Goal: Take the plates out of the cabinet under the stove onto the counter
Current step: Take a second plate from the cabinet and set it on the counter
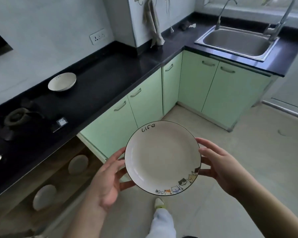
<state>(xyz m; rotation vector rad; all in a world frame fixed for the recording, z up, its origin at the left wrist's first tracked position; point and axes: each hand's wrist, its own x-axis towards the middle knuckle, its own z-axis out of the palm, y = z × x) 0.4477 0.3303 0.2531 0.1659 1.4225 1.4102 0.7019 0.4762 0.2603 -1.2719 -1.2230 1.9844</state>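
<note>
Pale grey walls [41, 31], beige tiled floor [248, 160], mint-green cabinet doors [193, 83], steel sink [237, 42] beneath a daylit window [248, 2]

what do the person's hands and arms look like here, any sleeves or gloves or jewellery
Both are bare. The left hand and right hand wear no gloves, and no rings, watch or bracelet show. Both forearms are uncovered to the bottom edge of the picture, with no sleeve in view. No marks or tattoos show on them.

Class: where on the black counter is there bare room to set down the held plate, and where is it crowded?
Bare: the counter between the plate already there and the hanging cloth, and the front edge by that plate. Crowded: the stove burner end.
</note>
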